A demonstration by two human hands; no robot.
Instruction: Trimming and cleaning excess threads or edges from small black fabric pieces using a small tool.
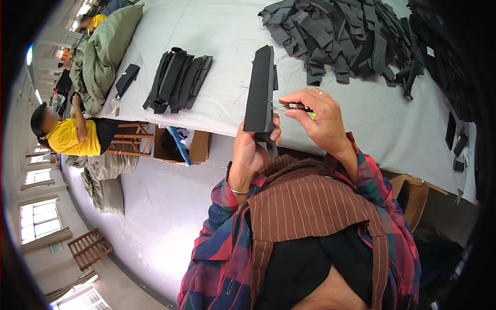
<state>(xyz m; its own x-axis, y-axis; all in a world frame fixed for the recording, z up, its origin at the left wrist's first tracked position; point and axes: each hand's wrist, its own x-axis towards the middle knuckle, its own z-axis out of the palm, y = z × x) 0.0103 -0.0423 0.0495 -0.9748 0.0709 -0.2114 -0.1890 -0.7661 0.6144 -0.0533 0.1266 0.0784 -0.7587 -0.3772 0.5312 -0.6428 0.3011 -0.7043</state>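
My left hand (248, 150) is closed round the lower end of a long, folded dark grey fabric strip (258, 90), which stands up and away from me above the table's near edge. In my right hand (320, 117) is a small pair of thread snips (297, 106), pinched between thumb and fingers. The metal tips of the snips are at the strip's right edge; whether they touch a thread I cannot tell. To the left, a row of similar folded strips (178, 80) lies on the white table. A large heap of loose dark fabric pieces (343, 39) lies at the far right.
The white-covered table (227, 31) carries a dark pouch-like piece (127, 78) and large green sacks (111, 51). Dark cloth (439, 57) lies along the right side. Under the edge stands a cardboard box (199, 147). A person in a yellow shirt (77, 137) is at the left.
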